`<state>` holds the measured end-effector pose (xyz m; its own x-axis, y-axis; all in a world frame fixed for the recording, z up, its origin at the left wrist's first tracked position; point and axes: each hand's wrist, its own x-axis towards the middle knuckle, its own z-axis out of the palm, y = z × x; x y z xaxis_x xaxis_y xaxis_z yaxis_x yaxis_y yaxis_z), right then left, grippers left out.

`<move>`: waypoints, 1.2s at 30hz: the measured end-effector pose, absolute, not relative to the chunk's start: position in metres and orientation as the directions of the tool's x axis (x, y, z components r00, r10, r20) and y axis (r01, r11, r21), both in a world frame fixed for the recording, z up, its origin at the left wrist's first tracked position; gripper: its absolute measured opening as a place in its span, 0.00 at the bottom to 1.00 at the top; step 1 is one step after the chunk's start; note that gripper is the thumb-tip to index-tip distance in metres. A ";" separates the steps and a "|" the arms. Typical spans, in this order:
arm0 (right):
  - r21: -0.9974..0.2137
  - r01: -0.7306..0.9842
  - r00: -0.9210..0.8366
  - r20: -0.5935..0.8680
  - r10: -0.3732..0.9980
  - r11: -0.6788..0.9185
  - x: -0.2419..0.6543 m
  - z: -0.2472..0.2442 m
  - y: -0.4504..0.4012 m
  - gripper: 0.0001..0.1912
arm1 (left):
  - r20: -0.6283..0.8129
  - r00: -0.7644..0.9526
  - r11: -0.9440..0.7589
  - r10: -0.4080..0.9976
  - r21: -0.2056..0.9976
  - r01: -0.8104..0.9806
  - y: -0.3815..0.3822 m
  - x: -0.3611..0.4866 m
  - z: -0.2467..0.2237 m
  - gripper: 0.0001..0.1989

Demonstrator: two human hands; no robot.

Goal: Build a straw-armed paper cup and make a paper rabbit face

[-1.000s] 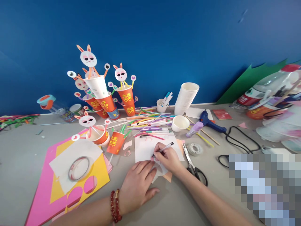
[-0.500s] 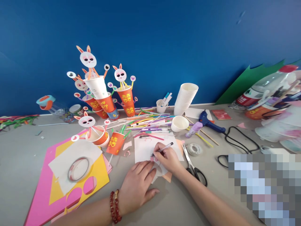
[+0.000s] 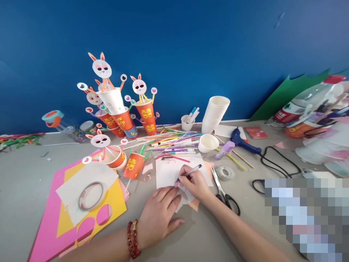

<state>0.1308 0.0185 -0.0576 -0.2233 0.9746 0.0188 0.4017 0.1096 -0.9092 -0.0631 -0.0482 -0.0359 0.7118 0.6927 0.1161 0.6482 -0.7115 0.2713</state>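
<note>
My right hand [image 3: 192, 182] is closed around a pen [image 3: 195, 169], its tip low over small paper pieces with pink marks [image 3: 180, 186]. These lie at the front of a white sheet [image 3: 165, 173]. My left hand [image 3: 160, 209] rests flat with fingers spread, fingertips at the edge of the marked paper and holding nothing. A red bead bracelet [image 3: 133, 240] is on the left wrist. Black-handled scissors [image 3: 225, 198] lie beside my right forearm, near a tape roll [image 3: 225, 173].
Rabbit-faced cup figures [image 3: 109, 100] stand at the left, behind coloured sheets [image 3: 50, 211] bearing a tape ring [image 3: 91, 196]. Pipe cleaners and markers [image 3: 169, 140], stacked white cups [image 3: 215, 114], a glue stick [image 3: 225, 150] and a blue glue gun [image 3: 247, 145] lie farther back.
The pen in my right hand has shifted very slightly to the right. My left hand has stayed in place.
</note>
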 end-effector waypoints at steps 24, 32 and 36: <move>-0.930 0.352 -0.178 0.042 0.983 0.103 0.131 -0.056 0.017 0.05 | 0.141 0.721 -0.730 0.678 0.244 0.639 -0.048 -0.063 -0.035 0.26; -0.913 0.394 -0.169 0.045 0.985 0.109 0.132 -0.057 0.016 0.04 | 0.123 0.720 -0.724 0.683 0.242 0.646 -0.047 -0.063 -0.034 0.26; -0.906 0.409 -0.175 0.043 0.984 0.112 0.132 -0.058 0.017 0.04 | 0.113 0.722 -0.723 0.682 0.248 0.644 -0.047 -0.063 -0.034 0.26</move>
<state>0.1317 0.0168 -0.0578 -0.1749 0.9837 0.0426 0.4089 0.1119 -0.9057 -0.0627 -0.0466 -0.0344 0.7224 0.6821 0.1134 0.6442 -0.7235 0.2483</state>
